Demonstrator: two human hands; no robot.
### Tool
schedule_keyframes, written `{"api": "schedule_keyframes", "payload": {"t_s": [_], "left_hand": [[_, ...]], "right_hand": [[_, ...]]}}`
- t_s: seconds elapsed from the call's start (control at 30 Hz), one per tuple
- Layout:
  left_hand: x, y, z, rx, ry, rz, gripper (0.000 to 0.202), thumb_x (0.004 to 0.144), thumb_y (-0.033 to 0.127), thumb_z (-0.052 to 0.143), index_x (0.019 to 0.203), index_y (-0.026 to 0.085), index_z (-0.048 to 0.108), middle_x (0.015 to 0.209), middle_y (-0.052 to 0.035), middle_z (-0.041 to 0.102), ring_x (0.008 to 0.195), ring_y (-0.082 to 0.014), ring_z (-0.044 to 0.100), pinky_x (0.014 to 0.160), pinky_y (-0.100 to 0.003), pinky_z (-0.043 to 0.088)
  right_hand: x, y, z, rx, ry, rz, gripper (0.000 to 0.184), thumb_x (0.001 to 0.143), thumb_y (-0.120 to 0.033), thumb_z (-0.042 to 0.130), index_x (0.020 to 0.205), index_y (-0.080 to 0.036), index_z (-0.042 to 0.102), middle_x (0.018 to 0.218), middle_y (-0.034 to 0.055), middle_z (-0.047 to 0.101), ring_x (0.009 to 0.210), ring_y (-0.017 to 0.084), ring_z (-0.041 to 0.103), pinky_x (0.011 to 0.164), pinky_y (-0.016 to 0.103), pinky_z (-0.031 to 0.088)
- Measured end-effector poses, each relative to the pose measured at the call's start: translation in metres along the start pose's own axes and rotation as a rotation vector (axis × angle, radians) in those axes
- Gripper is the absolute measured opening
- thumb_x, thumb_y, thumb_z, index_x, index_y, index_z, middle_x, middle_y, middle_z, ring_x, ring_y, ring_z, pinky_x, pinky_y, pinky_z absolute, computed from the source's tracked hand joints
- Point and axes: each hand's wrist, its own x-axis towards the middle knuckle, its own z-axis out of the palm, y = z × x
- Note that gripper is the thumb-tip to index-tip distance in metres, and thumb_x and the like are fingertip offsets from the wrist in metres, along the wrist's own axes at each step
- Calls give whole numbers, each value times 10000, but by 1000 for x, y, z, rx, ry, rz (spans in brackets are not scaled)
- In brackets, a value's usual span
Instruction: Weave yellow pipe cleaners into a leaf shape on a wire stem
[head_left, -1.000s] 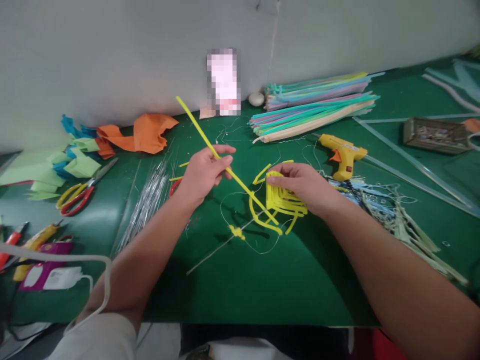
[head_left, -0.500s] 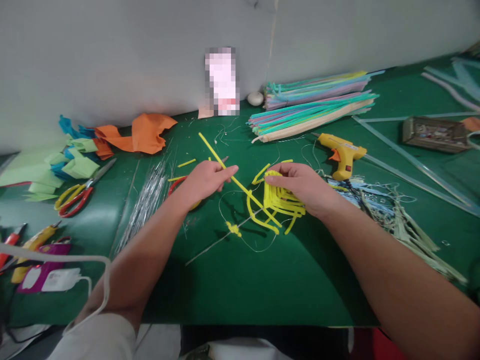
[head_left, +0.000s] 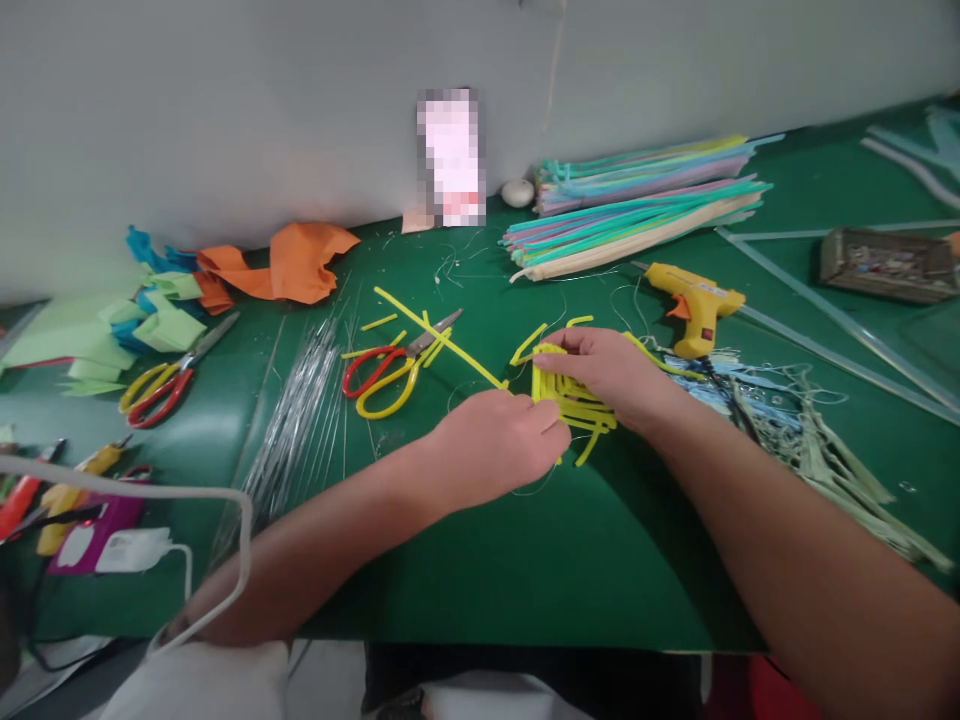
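Observation:
Between the thumb and fingers of my right hand (head_left: 596, 370) is a yellow pipe-cleaner shape (head_left: 581, 405), bent into squared, nested loops with loose ends below. My left hand (head_left: 502, 435) is closed against the left side of this shape, its fingers curled and the grip itself mostly hidden. A long straight yellow pipe cleaner (head_left: 442, 340) runs slantwise from the upper left down to the left hand, which covers its lower end. Red-and-yellow-handled scissors (head_left: 390, 375) lie left of the hands, under this strip, with short yellow cut pieces (head_left: 379, 322) about them.
A yellow glue gun (head_left: 694, 305) lies right of the hands. Behind are bundles of coloured pipe cleaners (head_left: 637, 225). Thin wires (head_left: 296, 400), a second pair of scissors (head_left: 176, 375) and crumpled orange paper (head_left: 307, 262) lie left. A white cable (head_left: 244, 540) crosses near my left arm.
My left hand has moved right and down from the long strip's middle to the looped shape, uncovering the scissors. The right hand keeps its hold.

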Motion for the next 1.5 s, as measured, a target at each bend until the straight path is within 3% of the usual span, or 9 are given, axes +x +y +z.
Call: {"api": "schedule_keyframes", "payload": {"t_s": [0.17,0.33,0.53,0.87,1.03,1.13,1.27,1.37,1.5], "left_hand": [[1,3,22,35,-27,-28,164,844,80,456,748,147,571,673,-35,596,573,-166,582,507,-282,347],[1,0,23,33,15,-44,145,823,103,450,751,153,566,682,-47,590,581,-181,585,505,-301,366],[1,-1,24,3,-32,-90,126,820,114,437,796,146,557,672,-47,587,587,-189,585,517,-309,379],[6,31,11,-92,270,168,235,926,195,458,746,146,601,628,-18,555,537,-136,501,461,-303,303],[6,46,1,-141,196,224,203,908,169,468,812,161,646,704,-56,603,552,-125,496,453,-297,317],[-1,29,-19,-166,116,75,259,907,221,484,675,213,599,641,-49,595,544,-142,509,450,-322,331],[-28,-30,-47,-181,10,-509,360,843,408,599,548,210,541,477,9,495,419,-133,418,429,-287,251],[-43,-69,-48,-276,-16,-641,382,783,454,660,500,210,579,409,17,468,409,-129,426,456,-255,282],[-36,-81,-28,-658,-81,-644,199,775,429,674,807,245,740,751,-22,711,658,-158,624,580,-251,433]], "right_hand": [[1,2,2,-30,-36,-57,232,688,-439,717,763,-224,673,649,-24,599,558,119,499,507,256,374],[1,2,2,-18,-46,-76,253,693,-456,711,788,-225,671,683,-17,615,585,125,508,533,260,390],[-1,0,4,-55,-45,-81,270,703,-446,693,791,-193,666,688,-4,608,592,117,491,529,254,371],[1,4,11,-43,0,-100,281,715,-457,703,807,-197,649,660,-11,584,548,114,476,505,260,365],[0,4,13,6,-4,-80,285,708,-461,711,808,-201,650,640,-18,582,525,112,477,488,254,363],[-1,3,12,44,-1,-53,277,700,-451,724,805,-205,652,646,-19,595,532,115,499,492,251,382],[-3,-1,7,137,6,-5,274,681,-436,757,802,-209,660,662,-12,615,558,125,545,516,255,428],[-4,-2,5,223,-20,37,265,684,-432,767,800,-216,667,653,-11,612,554,127,557,509,255,439],[-6,-3,6,271,-78,55,237,666,-391,790,785,-220,677,675,-6,646,559,127,578,522,255,458]]}}
